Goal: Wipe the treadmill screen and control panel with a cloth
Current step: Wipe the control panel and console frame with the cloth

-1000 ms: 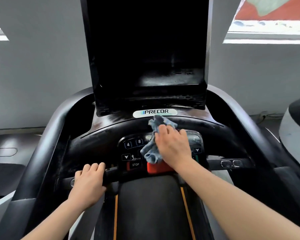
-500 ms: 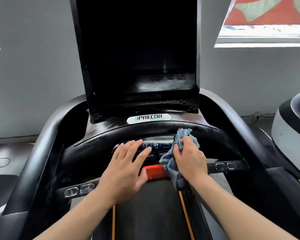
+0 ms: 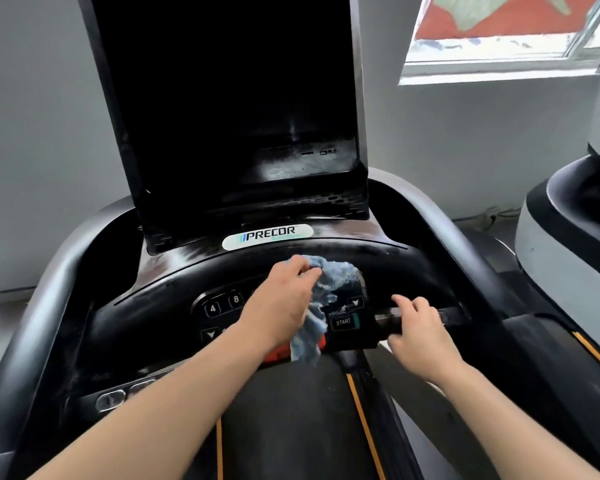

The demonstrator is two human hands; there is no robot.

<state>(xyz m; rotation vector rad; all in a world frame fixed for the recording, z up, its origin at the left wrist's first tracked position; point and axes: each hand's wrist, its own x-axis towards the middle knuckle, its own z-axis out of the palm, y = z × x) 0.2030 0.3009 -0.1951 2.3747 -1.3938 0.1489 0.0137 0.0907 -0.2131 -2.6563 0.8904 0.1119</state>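
- Left hand (image 3: 284,306) grips the blue cloth (image 3: 321,306), fingers (image 3: 300,270) curled over its upper bunch; the loose tail hangs down over the orange stop bar (image 3: 281,351).
- Cloth sits on the centre of the control panel (image 3: 174,306), just below the PRECOR badge (image 3: 267,236) and beside the START button (image 3: 343,322). The dark screen (image 3: 229,98) stands above it, well apart from the cloth.
- Right hand (image 3: 418,332) holds nothing; fingers loosely curled, tips at the right handlebar (image 3: 388,322). Contact unclear.
- Doing it well, as I judge: flatten the wad so more fabric meets the panel; sweep in overlapping arcs across the keys with light pressure so START isn't triggered; keep the tail gathered off the stop bar.
- Smears show on the lower screen; likely needs a pass.
- Change from half a second back: the cloth was in the right hand at the panel's right of centre, left hand flat on the keys. Now the left has it, and the right has moved off toward the handlebar.
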